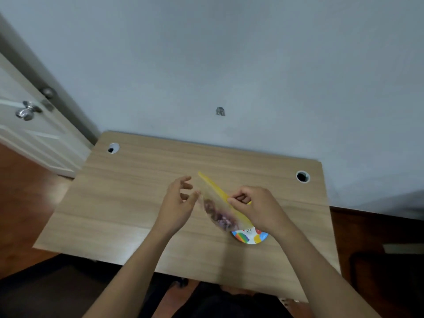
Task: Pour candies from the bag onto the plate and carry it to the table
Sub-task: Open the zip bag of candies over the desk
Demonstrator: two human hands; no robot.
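candies [218, 217] show only as a blurred purplish clump low inside the clear bag [214, 204], so you cannot tell their shape or count. your right hand [257, 208] is pinched on the bag's yellow strip [220, 192], holding the bag tilted in the air above the counter [128, 203]. your left hand [177, 203] sits just beside the bag's other edge with fingers spread loose; whether a fingertip touches the plastic is lost to motion blur.

most of the plate [250, 237] is hidden behind the bag and your right wrist. only a curved white slice with a rainbow stripe, red and yellow patches and a small dark squiggle shows, resting on the counter near its front edge. the squiggle is too small to read, and no other writing can be made out.

the counter is pale wood grain, with a round cable hole [113, 148] at the far left and another [302, 176] at the far right. it stands against a plain grey-blue wall [229, 65] carrying one small grey mark [220, 111]. a white door [25, 125] with a metal knob [26, 111] stands at the left, and the floor [20, 203] is dark red-brown wood. a dark shape at the lower right is cut off by the frame.
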